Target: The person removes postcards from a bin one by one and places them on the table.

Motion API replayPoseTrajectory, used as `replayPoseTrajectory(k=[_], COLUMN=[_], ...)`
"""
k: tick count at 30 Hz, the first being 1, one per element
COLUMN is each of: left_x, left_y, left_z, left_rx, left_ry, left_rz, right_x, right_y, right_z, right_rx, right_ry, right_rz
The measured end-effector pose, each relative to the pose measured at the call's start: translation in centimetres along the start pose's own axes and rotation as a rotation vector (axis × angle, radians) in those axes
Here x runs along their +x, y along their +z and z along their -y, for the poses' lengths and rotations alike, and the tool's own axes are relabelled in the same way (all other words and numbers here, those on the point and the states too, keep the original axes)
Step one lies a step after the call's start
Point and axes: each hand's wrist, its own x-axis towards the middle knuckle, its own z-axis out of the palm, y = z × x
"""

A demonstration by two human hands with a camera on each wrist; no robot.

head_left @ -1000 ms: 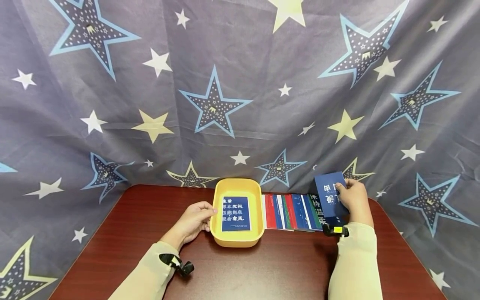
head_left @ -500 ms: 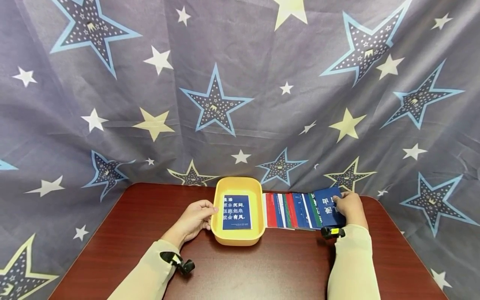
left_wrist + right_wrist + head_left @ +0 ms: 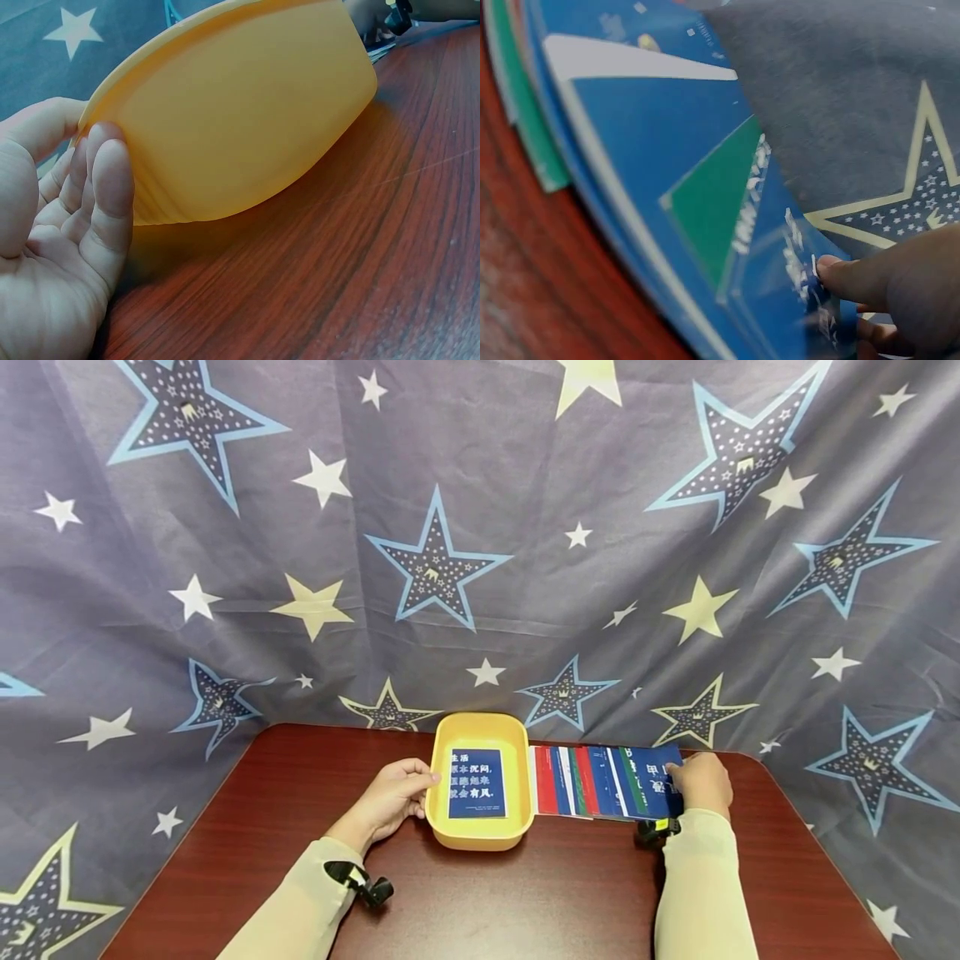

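A yellow plastic bin (image 3: pixel 480 841) stands on the table, with a dark blue card (image 3: pixel 477 806) bearing white characters lying inside. My left hand (image 3: pixel 393 795) pinches the bin's left rim; in the left wrist view the thumb is at the rim and the fingers touch the outer wall. To the bin's right lies an overlapping row of cards (image 3: pixel 585 781) in red, blue, white and green. At the row's right end, my right hand (image 3: pixel 703 781) pinches a blue card (image 3: pixel 654 767) by its right edge, thumb on its face. The fingers behind this card are mostly hidden.
The dark red wooden table (image 3: pixel 480 914) extends in front of the bin and to both sides. A grey cloth (image 3: pixel 480 610) with stars hangs behind the table's back edge. Each wrist wears a small black camera, the left one (image 3: pixel 367 887) close to the table.
My right hand has lowered the blue card onto the row's right end and shifted slightly left with it. The left hand keeps its grip on the bin. The head view has shifted slightly.
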Motion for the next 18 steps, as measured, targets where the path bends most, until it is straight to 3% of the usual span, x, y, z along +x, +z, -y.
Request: replayPoseTrajectory(k=[5, 8, 13, 18], left_x=[0.0, 0.1, 0.1, -0.1], left_y=[0.1, 0.2, 0.2, 0.1], left_z=[-0.1, -0.1, -0.1, -0.1], left_rx=[-0.004, -0.009, -0.011, -0.010], left_ry=[-0.001, -0.003, 0.001, -0.001], left_rz=[0.000, -0.002, 0.007, 0.005], right_x=[0.0, -0.3, -0.4, -1.6], right_y=[0.1, -0.2, -0.8, -1.3], right_z=[0.1, 0.8, 2.8, 6.3], right_rx=[0.045, 0.119, 0.216, 0.223], right_ry=[0.039, 0.004, -0.151, -0.299], right_rz=[-0.045, -0.094, -0.172, -0.092])
